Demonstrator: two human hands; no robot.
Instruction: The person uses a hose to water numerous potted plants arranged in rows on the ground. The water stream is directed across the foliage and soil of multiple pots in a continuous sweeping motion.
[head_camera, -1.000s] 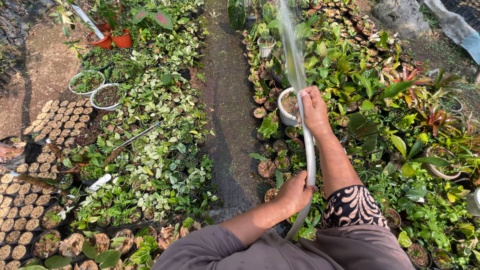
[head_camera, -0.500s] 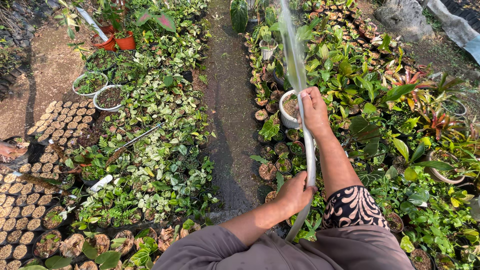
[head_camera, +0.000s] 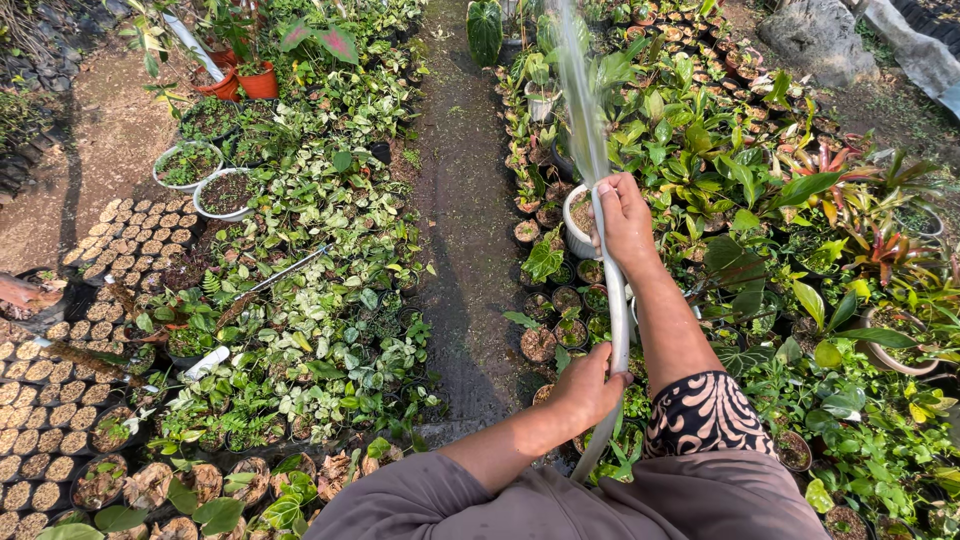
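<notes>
Nearest, the left hand (head_camera: 585, 385) is closed around the lower run of the grey hose (head_camera: 618, 320), in the same place as half a second ago. Farther out, the right hand (head_camera: 625, 222) is clamped on the hose end; it has barely shifted. The water spray (head_camera: 575, 90) still arcs far over the right-hand bed of potted plants (head_camera: 700, 160). Judgement: watering continues on one patch, the white pot (head_camera: 576, 232) just left of the hand.

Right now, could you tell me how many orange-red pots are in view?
2, side by side at the upper left: one orange-red pot and another just right of it. Foliage may hide others.
</notes>
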